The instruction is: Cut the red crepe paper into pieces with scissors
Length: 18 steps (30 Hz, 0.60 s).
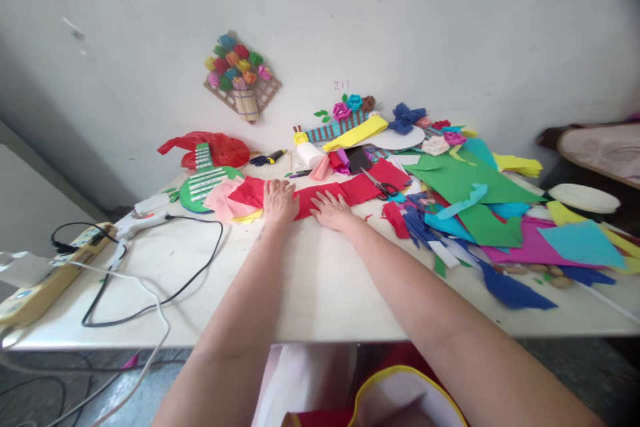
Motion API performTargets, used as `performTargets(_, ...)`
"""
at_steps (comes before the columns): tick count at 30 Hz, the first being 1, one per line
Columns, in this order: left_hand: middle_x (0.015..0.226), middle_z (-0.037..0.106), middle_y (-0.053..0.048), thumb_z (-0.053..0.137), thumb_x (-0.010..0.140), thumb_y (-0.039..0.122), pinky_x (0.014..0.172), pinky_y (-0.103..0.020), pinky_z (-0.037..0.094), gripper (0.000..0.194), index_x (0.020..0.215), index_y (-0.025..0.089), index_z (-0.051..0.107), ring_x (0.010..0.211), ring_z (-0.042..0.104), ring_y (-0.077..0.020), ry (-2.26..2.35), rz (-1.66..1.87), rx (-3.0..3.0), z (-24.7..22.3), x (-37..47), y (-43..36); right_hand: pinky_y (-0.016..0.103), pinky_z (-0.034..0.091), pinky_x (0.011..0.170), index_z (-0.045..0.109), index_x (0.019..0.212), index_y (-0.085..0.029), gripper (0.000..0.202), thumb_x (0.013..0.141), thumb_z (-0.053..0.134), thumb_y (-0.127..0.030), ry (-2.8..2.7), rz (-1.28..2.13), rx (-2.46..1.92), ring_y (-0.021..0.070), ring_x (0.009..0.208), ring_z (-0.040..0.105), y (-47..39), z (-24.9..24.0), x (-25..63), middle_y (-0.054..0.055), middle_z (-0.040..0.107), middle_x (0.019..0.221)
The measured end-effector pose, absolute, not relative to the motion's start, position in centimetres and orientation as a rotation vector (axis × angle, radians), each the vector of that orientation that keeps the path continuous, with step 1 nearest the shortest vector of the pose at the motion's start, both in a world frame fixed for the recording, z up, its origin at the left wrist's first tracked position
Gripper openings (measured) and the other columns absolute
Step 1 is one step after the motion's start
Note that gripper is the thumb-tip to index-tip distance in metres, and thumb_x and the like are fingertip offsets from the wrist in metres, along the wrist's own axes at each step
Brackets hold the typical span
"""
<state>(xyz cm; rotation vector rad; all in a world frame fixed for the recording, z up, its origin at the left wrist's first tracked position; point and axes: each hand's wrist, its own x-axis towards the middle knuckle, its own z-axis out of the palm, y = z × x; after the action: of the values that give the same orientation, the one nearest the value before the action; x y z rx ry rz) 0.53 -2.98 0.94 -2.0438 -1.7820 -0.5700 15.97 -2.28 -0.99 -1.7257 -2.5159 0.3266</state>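
Note:
A long strip of red crepe paper (320,197) lies across the table. My left hand (280,200) rests flat on its left part, fingers stretched out and pointing away from me. Close to its right, my right hand (331,210) is also spread flat, with its fingertips on the strip's near edge. Neither hand grips anything. Beyond the right hand, black-handled scissors (383,187) lie across the red paper. Pink paper (220,199) lies to the left of my left hand, beside a green round piece (193,193) with white strips.
Coloured paper sheets and scraps (480,193) crowd the right side. At left are a glue gun (145,221), its looping cable and a power strip (60,277). A red plastic bag (220,147) and yellow-black cutter (277,157) lie near the wall. A paper flower basket (243,77) hangs above.

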Motion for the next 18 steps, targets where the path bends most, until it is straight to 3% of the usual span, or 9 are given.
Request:
performTargets(3,0.125,0.056,-0.006,0.031,0.09,0.036,0.111,-0.042,0.016,0.044,0.122,0.021,0.057,0.125,0.038,-0.0233,-1.666,-0.505,-2.254,0.5,2.1,-2.7,0.049,0.001,0.11,0.02,0.146,-0.021,0.06,0.091,0.016,-0.046,-2.525,0.323,-1.74,0.0224,0.14,0.002,-2.5,-0.8,15.8,0.0,0.01,0.153)
performTargets(7,0.145,0.034,-0.002,0.021,0.093,0.032,0.11,-0.04,0.019,0.048,0.136,0.023,0.041,0.135,0.024,-0.019,-1.641,-0.168,-2.581,-0.4,3.3,-2.5,0.047,0.002,0.111,0.017,0.146,-0.015,0.059,0.091,0.017,-0.037,-2.537,0.316,-1.791,0.0213,0.14,0.001,-2.7,-0.6,15.6,0.001,0.011,0.153)
performTargets(10,0.149,0.024,-0.004,0.021,0.094,0.031,0.11,-0.041,0.02,0.049,0.141,0.024,0.031,0.137,0.019,-0.0188,-1.676,-0.079,-2.634,-0.9,3.2,-2.3,0.045,0.002,0.112,0.015,0.146,-0.016,0.058,0.091,0.016,-0.036,-2.534,0.339,-1.766,0.018,0.14,0.001,-2.5,-0.4,16.1,-0.001,0.01,0.153)
performTargets(14,0.15,0.022,-0.004,0.017,0.094,0.031,0.111,-0.04,0.016,0.051,0.143,0.023,0.027,0.138,0.016,-0.0176,-1.707,-0.088,-2.639,-1.1,3.1,-1.9,0.048,0.001,0.111,0.017,0.145,-0.021,0.054,0.093,0.016,-0.032,-2.576,0.357,-1.748,0.0139,0.14,0.005,-1.7,-0.3,18.1,-0.004,0.008,0.152)
performTargets(18,0.151,0.016,-0.001,0.013,0.094,0.037,0.112,-0.037,0.013,0.054,0.144,0.02,0.022,0.139,0.011,-0.0162,-1.8,-0.093,-2.616,-1.1,3.3,-1.6,0.043,0.009,0.112,0.032,0.141,-0.02,0.051,0.093,0.018,-0.027,-2.441,0.327,-1.704,0.0149,0.137,0.019,-0.6,-0.2,20.3,0.0,0.027,0.148)
